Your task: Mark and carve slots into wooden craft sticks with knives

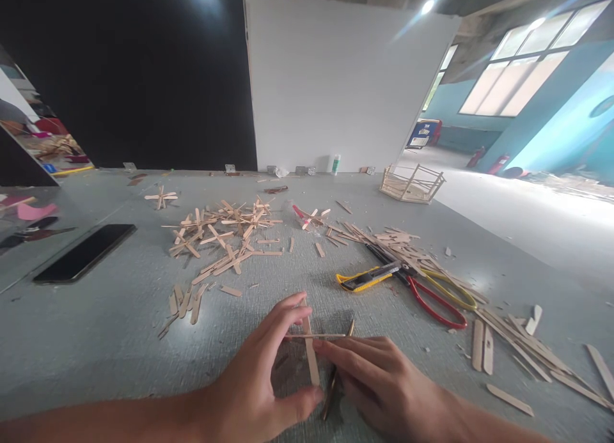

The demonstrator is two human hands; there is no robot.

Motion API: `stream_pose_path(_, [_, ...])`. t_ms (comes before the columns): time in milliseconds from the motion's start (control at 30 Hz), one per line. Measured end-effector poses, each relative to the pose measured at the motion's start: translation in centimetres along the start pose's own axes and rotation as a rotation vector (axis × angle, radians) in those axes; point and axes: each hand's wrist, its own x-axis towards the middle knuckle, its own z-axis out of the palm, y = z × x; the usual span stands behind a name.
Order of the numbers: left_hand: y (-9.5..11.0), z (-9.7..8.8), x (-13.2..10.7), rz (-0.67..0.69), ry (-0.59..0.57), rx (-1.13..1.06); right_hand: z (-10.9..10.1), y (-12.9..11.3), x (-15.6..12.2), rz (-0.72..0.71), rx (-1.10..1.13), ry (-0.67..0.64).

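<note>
My left hand (268, 360) spans a flat wooden craft stick (311, 361), its fingertips at the far end and its thumb by the near end. A second craft stick (329, 335) crosses the first one, seen nearly edge-on. My right hand (378, 379) has its fingers closed along that crossing stick, with the index fingertip by the crossing point. Between the hands, partly under the right one, lies a slim brass-coloured pointed rod (330, 395). Part of the right hand's grip is hidden from view.
Joined stick crosses (220, 232) are piled ahead to the left. A yellow box cutter (367, 278), red-and-yellow-handled scissors or snips (436, 302) and loose sticks (522, 344) lie rightward. A phone (86, 252) rests left; a stick frame (413, 184) stands far right.
</note>
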Motion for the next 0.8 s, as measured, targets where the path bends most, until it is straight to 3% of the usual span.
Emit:
stream_pose_path(367, [0.15, 0.04, -0.02, -0.005, 0.000, -0.007, 0.31, 0.14, -0.06, 0.088, 0.023, 0.084])
stream_pose_path(800, [-0.16, 0.15, 0.06, -0.033, -0.003, -0.019, 0.25, 0.22, -0.12, 0.082, 0.017, 0.055])
